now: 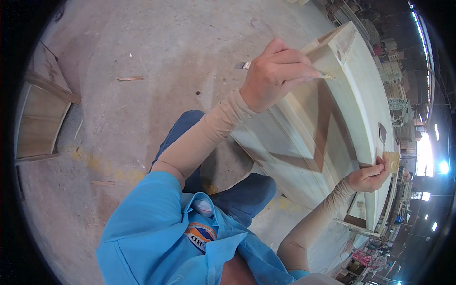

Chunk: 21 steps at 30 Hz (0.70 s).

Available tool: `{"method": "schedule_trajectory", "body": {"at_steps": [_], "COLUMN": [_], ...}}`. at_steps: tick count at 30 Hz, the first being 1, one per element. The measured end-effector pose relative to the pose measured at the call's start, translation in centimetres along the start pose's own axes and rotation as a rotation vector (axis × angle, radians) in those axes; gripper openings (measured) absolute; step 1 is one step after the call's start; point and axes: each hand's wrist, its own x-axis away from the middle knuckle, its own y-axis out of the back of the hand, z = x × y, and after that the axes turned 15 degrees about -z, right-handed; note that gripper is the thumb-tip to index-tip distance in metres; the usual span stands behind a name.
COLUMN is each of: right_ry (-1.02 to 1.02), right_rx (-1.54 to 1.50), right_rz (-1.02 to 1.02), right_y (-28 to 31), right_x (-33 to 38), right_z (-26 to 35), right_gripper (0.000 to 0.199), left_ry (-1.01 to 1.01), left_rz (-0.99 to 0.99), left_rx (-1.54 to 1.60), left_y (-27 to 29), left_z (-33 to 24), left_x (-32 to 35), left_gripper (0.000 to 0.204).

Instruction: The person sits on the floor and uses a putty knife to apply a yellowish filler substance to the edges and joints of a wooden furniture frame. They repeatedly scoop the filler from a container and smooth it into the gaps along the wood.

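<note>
Left grip (280, 76) holds slim tool (242, 65) near woodwork (332, 135)

A grey concrete floor (118, 111) spreads out widely, scuffed and specked, with a faded yellow smear (109, 166) across it and two splinters of wood, one farther off (130, 79) and one nearer (103, 183). At the far left stands a wooden cabinet (42, 121) with a pale panel. Along the right, stacked boards (394, 92) line a dim hall, where a glaring lamp (444, 167) shines beside a bright opening (424, 154) and a long strip of light (419, 23) runs above.
</note>
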Motion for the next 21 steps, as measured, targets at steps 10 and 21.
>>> {"method": "schedule_trajectory", "body": {"at_steps": [10,21], "right_ry": [-0.005,-0.031], "right_rx": [-0.022,0.004], "right_rz": [0.004,0.019], "right_y": [-0.1,0.2], "right_x": [0.1,0.1], "right_z": [-0.2,-0.2], "right_gripper": [0.033,0.034], "left_ry": [-0.013,0.012], "left_rz": [0.054,0.134], "left_rx": [0.048,0.067], "left_y": [0.2,0.9], "left_z": [0.5,1.1], "left_x": [-1.1,-1.1], "left_gripper": [0.027,0.026]}}
